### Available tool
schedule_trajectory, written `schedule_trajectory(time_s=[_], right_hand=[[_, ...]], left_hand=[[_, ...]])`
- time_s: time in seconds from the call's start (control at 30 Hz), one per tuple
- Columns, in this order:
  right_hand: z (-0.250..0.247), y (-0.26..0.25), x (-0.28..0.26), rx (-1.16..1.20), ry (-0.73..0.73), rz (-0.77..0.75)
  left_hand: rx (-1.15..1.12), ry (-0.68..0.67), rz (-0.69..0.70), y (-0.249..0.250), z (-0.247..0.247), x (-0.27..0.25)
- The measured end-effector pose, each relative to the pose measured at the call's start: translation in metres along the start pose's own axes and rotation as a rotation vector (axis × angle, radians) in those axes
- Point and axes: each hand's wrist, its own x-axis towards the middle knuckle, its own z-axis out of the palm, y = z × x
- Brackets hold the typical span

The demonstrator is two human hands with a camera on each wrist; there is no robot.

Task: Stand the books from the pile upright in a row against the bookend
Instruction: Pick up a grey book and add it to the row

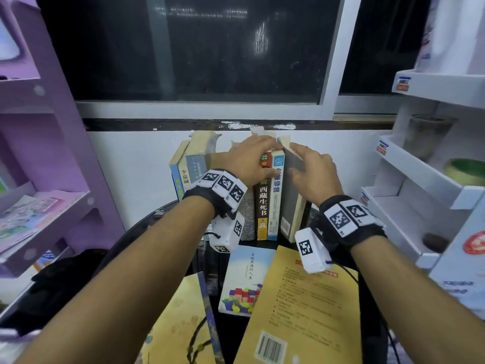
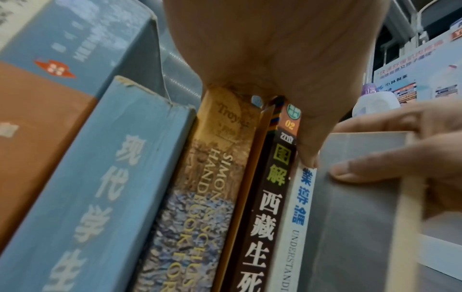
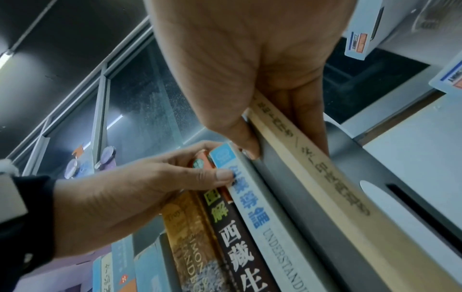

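Several books stand in a row (image 1: pixel 262 206) at the back of a dark round table (image 1: pixel 147 232). My left hand (image 1: pixel 262 151) lies over their tops, fingers curled behind and thumb (image 3: pixel 225 175) on the spine of the blue-and-white book (image 1: pixel 274 200). My right hand (image 1: pixel 301 164) grips a grey-covered book (image 1: pixel 291 200) upright at the row's right end, thumb (image 3: pixel 250 152) on its cover. Its cream spine (image 3: pixel 325 177) leans beside the dark grey bookend (image 3: pixel 362 158). The pile lies flat in front: a yellow book (image 1: pixel 301 311), a white book (image 1: pixel 244 279) and another yellow book (image 1: pixel 181 324).
A purple shelf unit (image 1: pixel 52 153) stands close on the left and a white shelf unit (image 1: pixel 420 179) on the right. The white wall (image 1: pixel 131 158) and a dark window (image 1: pixel 183 48) are right behind the row. The books at the row's left end (image 1: pixel 183 169) lean right.
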Motion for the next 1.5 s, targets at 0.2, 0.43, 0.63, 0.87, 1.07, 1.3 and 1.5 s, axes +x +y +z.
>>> schedule_trajectory(time_s=[0.2, 0.43, 0.63, 0.87, 1.07, 1.3, 1.5], right_hand=[[0.017, 0.005, 0.012, 0.042, -0.034, -0.021], [0.028, 0.022, 0.019, 0.091, -0.138, -0.084], [0.017, 0.027, 0.018, 0.150, -0.342, -0.087], [0.016, 0.034, 0.019, 0.142, -0.491, -0.091], [0.023, 0.035, 0.025, 0.160, -0.451, -0.106], [0.034, 0.038, 0.024, 0.194, -0.346, -0.134], [0.039, 0.042, 0.024, 0.207, -0.303, -0.140]], left_hand=[[0.029, 0.049, 0.028, -0.004, 0.002, -0.002], [0.018, 0.040, 0.040, -0.010, 0.003, -0.002], [-0.007, 0.059, 0.063, -0.017, 0.002, 0.000], [-0.048, 0.072, 0.069, -0.014, 0.005, 0.000], [-0.068, 0.089, 0.057, -0.019, 0.007, 0.000], [-0.089, 0.098, 0.063, -0.021, 0.009, 0.000], [-0.083, 0.093, 0.062, -0.020, 0.008, 0.000]])
